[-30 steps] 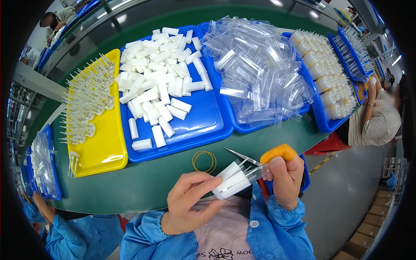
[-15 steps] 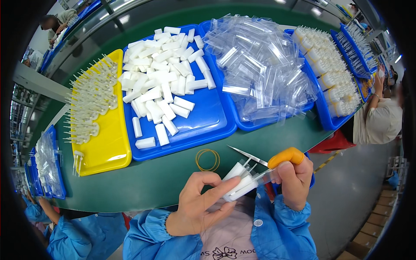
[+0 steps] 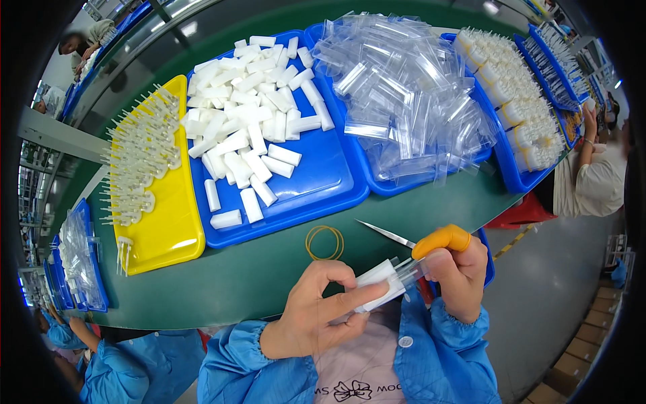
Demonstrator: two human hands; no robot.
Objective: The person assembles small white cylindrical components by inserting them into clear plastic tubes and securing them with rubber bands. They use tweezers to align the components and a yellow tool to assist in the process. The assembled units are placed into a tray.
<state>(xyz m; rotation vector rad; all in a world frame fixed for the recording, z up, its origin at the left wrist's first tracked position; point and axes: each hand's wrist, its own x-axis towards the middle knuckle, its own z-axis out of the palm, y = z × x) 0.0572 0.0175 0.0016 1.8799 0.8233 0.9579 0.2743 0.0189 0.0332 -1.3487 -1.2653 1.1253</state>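
Note:
My left hand [image 3: 313,310] is closed round white foam-like blocks [image 3: 375,275] in clear plastic, with thin pale stems sticking out to the right. My right hand [image 3: 461,279] has an orange finger cot [image 3: 441,242] on its index finger. Thumb and index finger pinch the end of a clear plastic sleeve [image 3: 411,272] beside the blocks. Held in the same hand, pointed metal tweezers [image 3: 387,233] aim up and left, away from the blocks. How the tweezers' rear end sits in the fingers is hidden. Yellow rubber bands [image 3: 324,244] lie on the green table [image 3: 269,269] just beyond my left hand.
Ahead stand a yellow tray [image 3: 176,229] of white stemmed pieces, a blue tray [image 3: 316,192] of loose white blocks, and another blue tray [image 3: 383,194] heaped with clear sleeves. Bundled stemmed pieces [image 3: 515,108] fill a tray at right. Co-workers sit at left and right.
The blocks in my left hand have turned and lie closer together, the left thumb now across them. My right hand has shifted slightly, still pinching the clear sleeve with the tweezers held.

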